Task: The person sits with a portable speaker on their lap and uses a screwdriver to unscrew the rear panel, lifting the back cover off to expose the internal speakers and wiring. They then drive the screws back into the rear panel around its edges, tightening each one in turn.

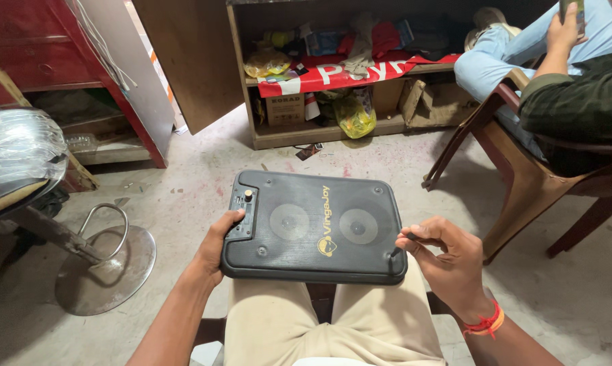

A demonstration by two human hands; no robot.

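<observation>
- Speaker (313, 227), a flat black box with two round cones, lies face up across the person's knees, its long axis running left to right.
- Left hand (219, 245) grips the left short edge of the speaker, the thumb lying on top beside the small control panel (243, 211) with its knob, the fingers hidden underneath.
- Right hand (448, 261) is at the right front corner; its thumb and fingers are pinched together on a thin dark tool (402, 244), likely a screwdriver, whose tip points down and touches the corner of the speaker.
- Right hand is therefore the nearer one to that corner; the left hand only steadies the other end.
- Farther on the floor at the left stands a stool with a round metal base (106, 271).
- At the right another person sits in a wooden chair (523, 176), well apart.
- Farthest, a low open shelf (333, 132) holds a red cloth, a cardboard box and yellow plastic bags, crowded together.
</observation>
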